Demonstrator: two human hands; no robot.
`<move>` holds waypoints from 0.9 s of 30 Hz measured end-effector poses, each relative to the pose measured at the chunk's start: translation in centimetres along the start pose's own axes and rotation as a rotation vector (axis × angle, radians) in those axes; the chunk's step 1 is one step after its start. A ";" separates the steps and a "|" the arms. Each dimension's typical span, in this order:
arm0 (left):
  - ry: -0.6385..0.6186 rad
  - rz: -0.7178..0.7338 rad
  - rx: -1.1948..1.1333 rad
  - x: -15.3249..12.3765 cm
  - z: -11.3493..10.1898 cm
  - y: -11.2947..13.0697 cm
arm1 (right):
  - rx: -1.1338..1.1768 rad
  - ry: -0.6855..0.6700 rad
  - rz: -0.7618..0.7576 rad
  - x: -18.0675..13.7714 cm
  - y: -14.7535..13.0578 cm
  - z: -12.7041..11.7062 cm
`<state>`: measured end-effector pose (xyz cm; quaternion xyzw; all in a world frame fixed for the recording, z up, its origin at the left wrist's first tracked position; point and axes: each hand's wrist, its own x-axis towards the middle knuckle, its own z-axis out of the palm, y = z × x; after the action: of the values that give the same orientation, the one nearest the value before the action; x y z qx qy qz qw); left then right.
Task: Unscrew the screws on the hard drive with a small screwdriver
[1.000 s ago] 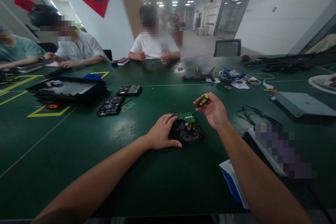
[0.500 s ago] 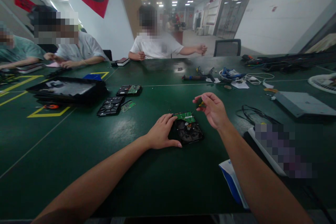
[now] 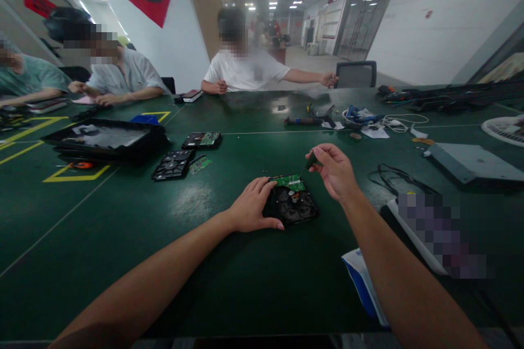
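Note:
A hard drive [image 3: 293, 206] lies on the green table with its underside up, a green circuit board [image 3: 289, 182] along its far edge. My left hand [image 3: 252, 206] grips the drive's left side, fingers at the far corner and thumb along the near side. Between the fingertips of my right hand [image 3: 333, 170] is a small screwdriver [image 3: 311, 161], its thin shaft slanting down to the far right part of the circuit board. Whether the tip sits in a screw is too small to tell. Tiny screws [image 3: 265, 171] lie just beyond the drive.
To the left are two more hard drives [image 3: 173, 164], a loose circuit board [image 3: 200, 164] and a black tray [image 3: 110, 139]. At right lie a grey metal box [image 3: 477, 161], black cables and a blue-white packet [image 3: 362, 281]. Several people sit across the table.
The screwdriver's handle has turned between my right fingertips, showing dark green instead of yellow. My left hand and the drive stay put. Across the table, a person's outstretched hand has moved right to the chair.

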<state>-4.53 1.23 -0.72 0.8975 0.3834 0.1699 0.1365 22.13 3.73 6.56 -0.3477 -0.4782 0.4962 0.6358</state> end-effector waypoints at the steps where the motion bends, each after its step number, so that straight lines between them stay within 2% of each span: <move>1: 0.000 0.000 0.000 0.0 0.0 0.0 | 0.007 0.001 0.002 0.0 0.0 0.0; 10: -0.008 0.001 0.011 0.0 -0.1 0.1 | 0.092 -0.069 0.037 0.3 0.4 -0.6; 17: 0.001 0.008 0.017 0.0 0.0 0.1 | 0.007 -0.013 0.015 0.2 0.1 -0.4; 27: -0.012 -0.005 0.024 0.0 -0.1 0.3 | 0.057 -0.012 -0.005 0.3 0.3 -0.3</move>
<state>-4.41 1.08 -0.49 0.8990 0.3869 0.1597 0.1284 22.35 4.08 6.29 -0.3254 -0.4686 0.5099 0.6438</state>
